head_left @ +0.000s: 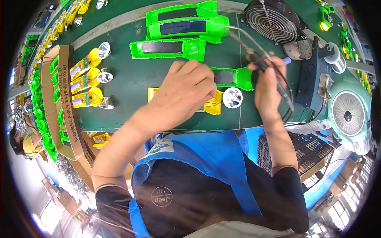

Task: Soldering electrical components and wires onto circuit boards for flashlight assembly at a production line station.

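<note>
My right hand (269, 85) grips a soldering iron (260, 62) by its dark handle, its thin metal end pointing up and left toward the green shells. My left hand (184, 89) is closed, fingertips down, over the left end of a green plastic shell (243, 78) with a dark panel. What those fingers pinch is hidden. Just below them lies a yellow lamp body (213, 108), partly covered by the hand, with a round silver reflector (232, 98) at its right end. Farther back, several green shells (217, 27) with dark panels lie close together.
Yellow lamp assemblies (88, 79) with reflectors stand at left beside a cardboard box (63, 107) edged with green parts. A black fan (274, 22), a dark soldering station (313, 79), a solder spool (335, 58) and a pale-green round fan (347, 113) line the right side.
</note>
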{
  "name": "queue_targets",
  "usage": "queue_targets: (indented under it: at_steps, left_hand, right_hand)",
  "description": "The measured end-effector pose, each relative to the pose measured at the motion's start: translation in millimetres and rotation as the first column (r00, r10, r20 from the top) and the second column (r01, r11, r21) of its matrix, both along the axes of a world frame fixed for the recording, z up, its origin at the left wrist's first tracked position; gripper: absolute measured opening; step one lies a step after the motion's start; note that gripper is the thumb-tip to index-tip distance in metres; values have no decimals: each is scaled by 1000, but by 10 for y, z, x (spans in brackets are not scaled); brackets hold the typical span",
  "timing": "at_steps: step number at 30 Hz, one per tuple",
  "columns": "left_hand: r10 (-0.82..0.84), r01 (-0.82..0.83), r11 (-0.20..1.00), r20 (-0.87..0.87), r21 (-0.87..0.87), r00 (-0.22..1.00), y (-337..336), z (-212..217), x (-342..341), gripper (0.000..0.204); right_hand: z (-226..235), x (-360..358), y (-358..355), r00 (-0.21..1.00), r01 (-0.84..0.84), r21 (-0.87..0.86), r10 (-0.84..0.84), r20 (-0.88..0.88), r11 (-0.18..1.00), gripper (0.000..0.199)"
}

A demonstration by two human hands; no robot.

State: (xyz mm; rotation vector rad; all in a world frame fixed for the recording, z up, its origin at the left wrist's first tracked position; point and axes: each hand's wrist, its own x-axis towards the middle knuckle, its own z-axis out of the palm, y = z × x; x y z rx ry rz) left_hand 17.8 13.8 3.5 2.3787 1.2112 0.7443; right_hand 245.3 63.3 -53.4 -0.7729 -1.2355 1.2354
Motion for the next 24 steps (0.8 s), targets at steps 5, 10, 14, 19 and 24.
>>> queue_targets:
  at_steps: [5, 10, 14, 19, 24]
  left_hand:
    - [265, -273, 961, 127, 52, 956, -114, -183, 216, 19]
    - [345, -325, 930, -103, 170, 933, -71, -205, 250, 12]
    - [339, -295, 939, -342, 175, 876, -11, -135, 264, 12]
    - [271, -255, 962, -467, 97, 842, 113, -5, 300, 4]
    - [216, -254, 967, -543, 5, 811, 177, 90, 322, 3]
  right_hand:
    - [49, -331, -264, 999, -37, -144, 32, -33, 989, 36]
    - [55, -170, -281, 989, -109, -173, 89, -121, 979, 35]
    - [119, 356, -10, 984, -172, -317, 148, -99, 933, 34]
    - [337, 527, 278, 898, -300, -413, 401, 182, 860, 23]
    - [428, 457, 375, 852, -362, -508, 498, 161, 782, 16]
